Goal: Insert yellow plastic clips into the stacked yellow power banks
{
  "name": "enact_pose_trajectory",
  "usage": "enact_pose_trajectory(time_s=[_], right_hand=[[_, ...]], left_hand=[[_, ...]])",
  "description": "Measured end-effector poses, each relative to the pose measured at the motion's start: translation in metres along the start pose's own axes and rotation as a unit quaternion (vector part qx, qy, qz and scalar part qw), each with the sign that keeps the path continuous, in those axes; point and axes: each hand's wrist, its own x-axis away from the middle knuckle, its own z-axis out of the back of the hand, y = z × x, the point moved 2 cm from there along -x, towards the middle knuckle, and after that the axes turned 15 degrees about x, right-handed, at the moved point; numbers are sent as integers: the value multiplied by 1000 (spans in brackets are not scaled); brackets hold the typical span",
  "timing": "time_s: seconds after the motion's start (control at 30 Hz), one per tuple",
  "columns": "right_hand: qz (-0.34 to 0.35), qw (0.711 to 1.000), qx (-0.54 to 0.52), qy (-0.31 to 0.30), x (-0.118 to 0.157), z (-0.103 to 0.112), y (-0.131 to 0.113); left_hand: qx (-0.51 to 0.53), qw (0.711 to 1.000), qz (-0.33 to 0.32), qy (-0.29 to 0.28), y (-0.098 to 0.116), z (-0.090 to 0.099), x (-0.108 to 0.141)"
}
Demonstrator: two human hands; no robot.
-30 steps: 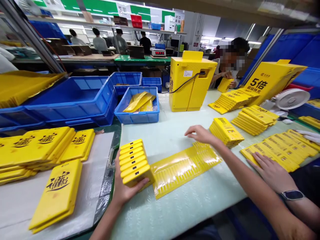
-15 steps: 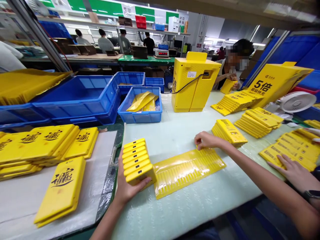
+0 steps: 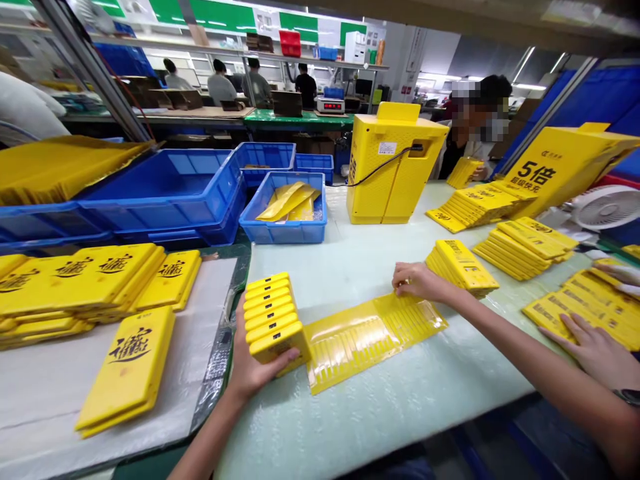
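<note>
My left hand is wrapped round a stack of several yellow power banks, their port ends facing up. To its right a yellow sheet of strips lies on the pale green mat. My right hand pinches at the far edge of this sheet; whether a strip is between the fingertips is too small to tell. Just right of that hand stands a row of yellow power banks. On the left table, more power banks with black lettering lie in piles.
A small blue bin holds yellow film pieces. Behind the mat stands a yellow box with a black cable. At the right, another person's hand rests on yellow pieces, near a white fan.
The view has shifted slightly, moving most things a little to the right. My right hand remains at the sheet's far edge, and my left hand still holds the stack.
</note>
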Motion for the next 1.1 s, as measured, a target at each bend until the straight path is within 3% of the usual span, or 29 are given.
enact_pose_trajectory(time_s=[0.27, 0.57, 0.63, 0.7, 0.83, 0.9, 0.93, 1.0, 1.1], right_hand=[[-17, 998, -47, -44, -17, -5, 12], [-23, 994, -106, -7, 10, 13, 8], [-20, 988, -148, 26, 24, 19, 8], [-31, 972, -211, 104, 38, 25, 11], [-83, 880, -374, 282, 51, 41, 7], [-126, 838, -437, 301, 43, 49, -13], [-147, 831, -454, 287, 36, 53, -29], [-167, 839, -464, 230, 17, 59, -73], [-134, 864, -461, 152, -19, 64, -151]], left_hand=[[-8, 997, -12, 79, 13, -14, -2], [14, 999, -27, -23, -2, -14, -24], [12, 999, -30, -36, -6, -11, -23], [18, 998, -34, -41, -6, -11, -22], [51, 998, -23, -28, -3, -17, -20], [65, 997, -22, -24, -1, -20, -18], [69, 997, -25, -24, -1, -22, -17], [75, 996, -30, -33, -1, -24, -14], [86, 995, -29, -44, -4, -28, -10]])
